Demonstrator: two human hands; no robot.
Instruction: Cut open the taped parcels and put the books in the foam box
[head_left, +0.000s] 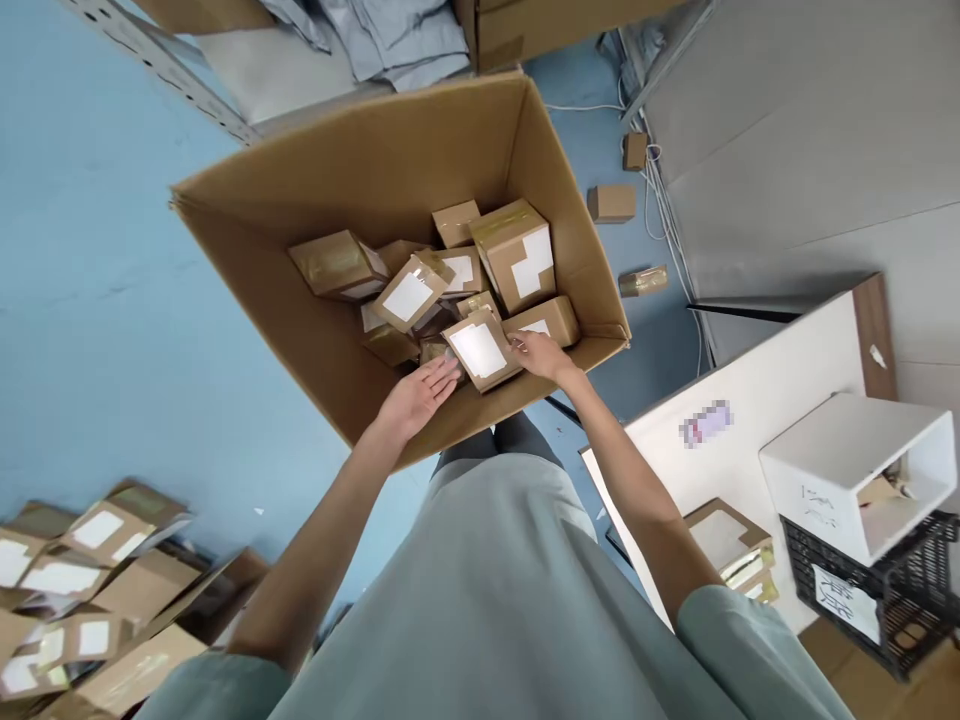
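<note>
A large open carton (352,150) stands in front of me with several small taped parcels inside. Near its front wall, a small cardboard box (480,350) lies tilted with its white label facing up. My left hand (421,396) is at that box's left side, palm turned up and fingers stretched out. At the box's right edge, my right hand (540,356) has its fingers bent against the cardboard; the fingertips are partly hidden. Beyond it sit a bigger taped parcel (514,255) and a labelled parcel (411,292).
A heap of labelled parcels (97,575) lies at lower left. To the right are a white table (810,350), stacked parcels (727,540), a white bin (840,470) and a black crate (892,590). Small boxes (611,203) and cables lie on the blue floor beneath a metal shelf (180,75).
</note>
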